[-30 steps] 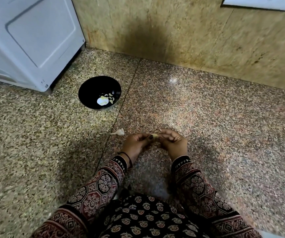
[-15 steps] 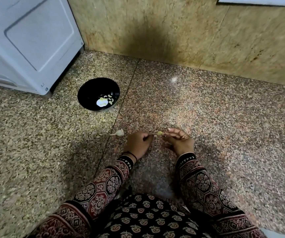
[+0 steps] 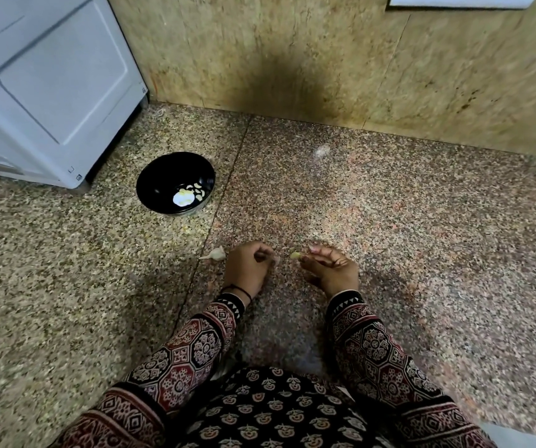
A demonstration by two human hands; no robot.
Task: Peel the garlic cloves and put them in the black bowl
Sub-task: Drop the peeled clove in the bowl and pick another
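Observation:
My right hand [image 3: 331, 270] pinches a small yellowish garlic clove [image 3: 294, 254] at its fingertips, low over the floor. My left hand [image 3: 249, 266] is a short gap to the left of it, fingers curled, with a pale scrap of garlic skin [image 3: 275, 260] at the fingertips. An unpeeled white clove [image 3: 215, 253] lies on the floor just left of my left hand. The black bowl [image 3: 160, 179] stands further away to the left, holding several peeled cloves [image 3: 198, 190] and a white patch.
A grey-white appliance [image 3: 50, 85] stands at the far left, close behind the bowl. A beige stone wall [image 3: 325, 59] runs along the back. The speckled floor [image 3: 422, 237] stretches to the right. My patterned sleeves and lap fill the bottom.
My hands were joined on the clove a second ago and have since drawn apart. The left hand pulled away leftward with skin, while the right hand keeps the clove.

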